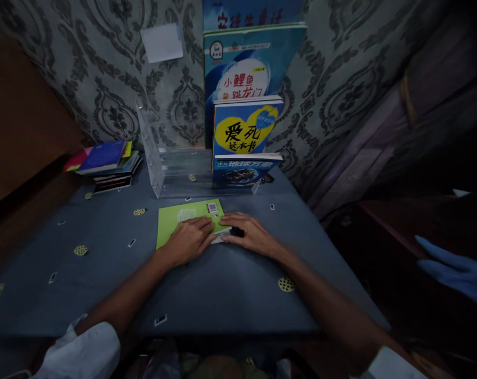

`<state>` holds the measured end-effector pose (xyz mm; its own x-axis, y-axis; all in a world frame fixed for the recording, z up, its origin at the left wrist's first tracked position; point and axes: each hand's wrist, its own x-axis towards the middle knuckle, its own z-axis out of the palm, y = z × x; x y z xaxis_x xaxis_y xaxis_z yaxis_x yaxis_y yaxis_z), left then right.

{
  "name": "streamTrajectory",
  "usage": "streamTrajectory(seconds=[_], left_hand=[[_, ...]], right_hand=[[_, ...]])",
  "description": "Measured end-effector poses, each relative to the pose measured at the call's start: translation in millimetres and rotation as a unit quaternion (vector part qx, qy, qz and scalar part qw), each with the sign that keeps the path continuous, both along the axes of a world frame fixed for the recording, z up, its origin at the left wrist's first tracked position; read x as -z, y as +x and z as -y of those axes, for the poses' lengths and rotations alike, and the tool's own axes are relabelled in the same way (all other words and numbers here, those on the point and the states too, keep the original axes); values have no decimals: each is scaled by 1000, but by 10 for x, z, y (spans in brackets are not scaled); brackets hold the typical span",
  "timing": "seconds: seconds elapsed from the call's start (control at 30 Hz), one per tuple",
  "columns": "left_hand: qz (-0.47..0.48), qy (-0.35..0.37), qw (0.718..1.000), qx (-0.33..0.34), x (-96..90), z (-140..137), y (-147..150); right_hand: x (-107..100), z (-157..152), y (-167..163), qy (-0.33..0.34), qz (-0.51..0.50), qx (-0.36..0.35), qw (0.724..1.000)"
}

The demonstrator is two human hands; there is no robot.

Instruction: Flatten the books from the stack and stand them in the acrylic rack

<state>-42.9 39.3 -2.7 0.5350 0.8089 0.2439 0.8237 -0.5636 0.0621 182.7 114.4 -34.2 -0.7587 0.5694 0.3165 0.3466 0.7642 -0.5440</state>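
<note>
A green book (167,217) lies on the table with its barcode side up, close in front of a clear acrylic stand. My left hand (190,238) rests on top of it, fingers stretched out flat and thumb by the near edge. At the book's right edge is my right hand (252,234), its fingers over the cover and its thumb lower at the near corner, closed on that edge. Some white shows under the cover between the two thumbs. Part of the book is hidden by my hands.
The acrylic stand (153,158) holds upright books on its right side, including a blue book with a yellow heart (242,129). A pile of books (104,160) sits at the table's back left. Blue gloves (455,268) lie off to the right.
</note>
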Motion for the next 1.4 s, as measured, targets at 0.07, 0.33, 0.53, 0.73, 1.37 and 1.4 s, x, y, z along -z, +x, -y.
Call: streamTrajectory(seconds=[0.07, 0.33, 0.53, 0.73, 1.37, 1.4], left_hand=[[-2, 5, 1000, 2, 6, 4, 4], [-9, 19, 1000, -1, -1, 25, 27], [-21, 15, 1000, -3, -5, 27, 34], [-35, 0, 999, -3, -37, 16, 11], [12, -84, 979, -186, -100, -273, -730], [8, -87, 978, -188, -116, -268, -755]], right_hand=[[-22, 14, -8, 6, 1, 1, 1000], [-88, 51, -24, 19, 12, 10, 1000], [-93, 48, -28, 24, 4, 17, 1000], [-33, 27, 5, 4, 7, 15, 1000], [-8, -24, 14, 16, 17, -20, 1000], [-9, -26, 15, 16, 17, -22, 999]])
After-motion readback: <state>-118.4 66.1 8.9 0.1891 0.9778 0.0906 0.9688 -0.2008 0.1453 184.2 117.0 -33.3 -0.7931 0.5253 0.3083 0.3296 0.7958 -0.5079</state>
